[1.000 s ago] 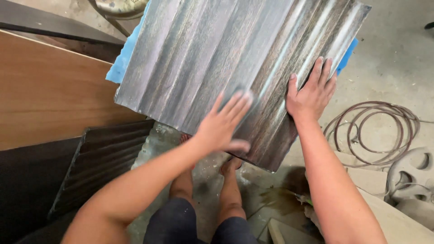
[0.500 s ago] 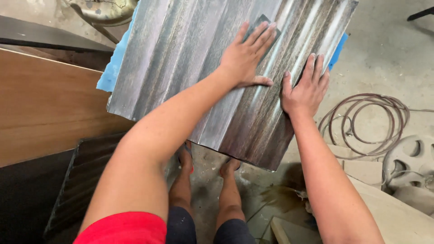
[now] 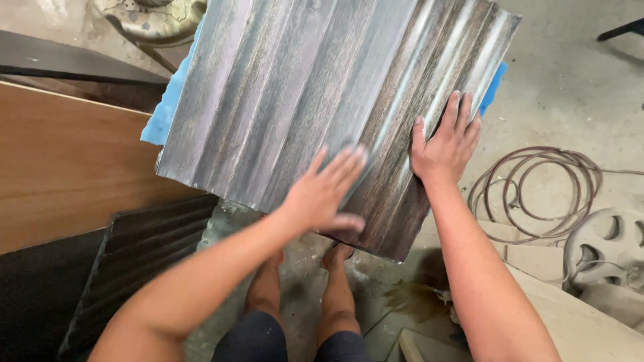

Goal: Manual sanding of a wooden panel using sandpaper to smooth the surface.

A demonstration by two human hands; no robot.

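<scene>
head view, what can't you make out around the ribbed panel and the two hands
Head view only:
- Left hand: motion-blurred; whatever lies under its palm is unreadable.
- Ribbed panel: far end cut by the top edge.
- Blue sheet: mostly hidden beneath the panel.
- Right hand: palm pressed flat, underside hidden.

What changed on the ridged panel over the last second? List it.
The left hand slid up the ridged panel, then came back down to its lower edge, blurred in motion. The right hand stayed flat by the right edge. The panel and the hose coil kept their places.
</scene>
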